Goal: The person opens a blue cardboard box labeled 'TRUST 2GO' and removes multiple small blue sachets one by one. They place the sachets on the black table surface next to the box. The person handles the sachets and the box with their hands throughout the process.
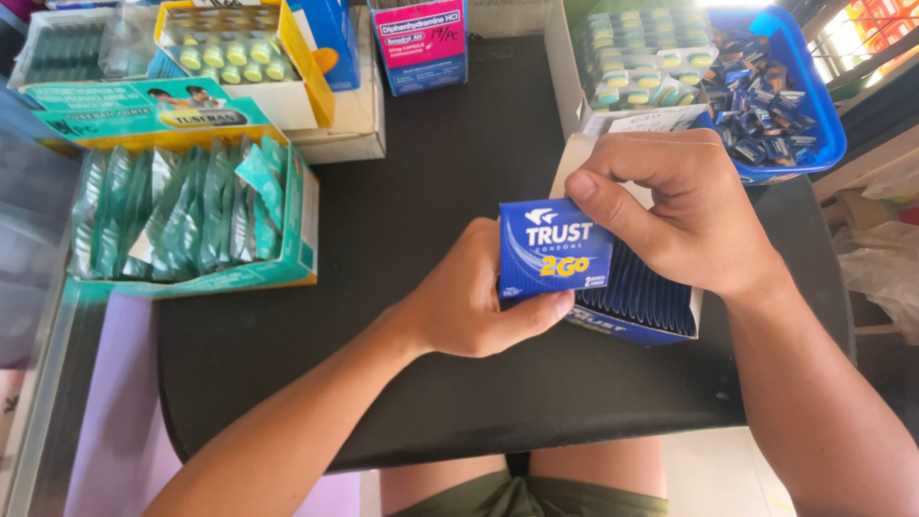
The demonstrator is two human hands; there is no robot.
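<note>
My left hand [469,297] and my right hand [684,215] both grip a small flat blue packet [555,251], held upright at the front of an open blue display box [632,302]. The box is full of the same blue packets standing in a row. My left thumb presses the packet's lower edge; my right thumb lies on its top right corner. The box rests on a black tabletop [450,172] over my lap.
A teal open box of green sachets [191,215] sits at left. Behind it are a yellow box of blister packs [239,57] and a pink and blue carton [421,43]. At right stand a white box of blister packs [637,62] and a blue basket of small wrapped items [766,96].
</note>
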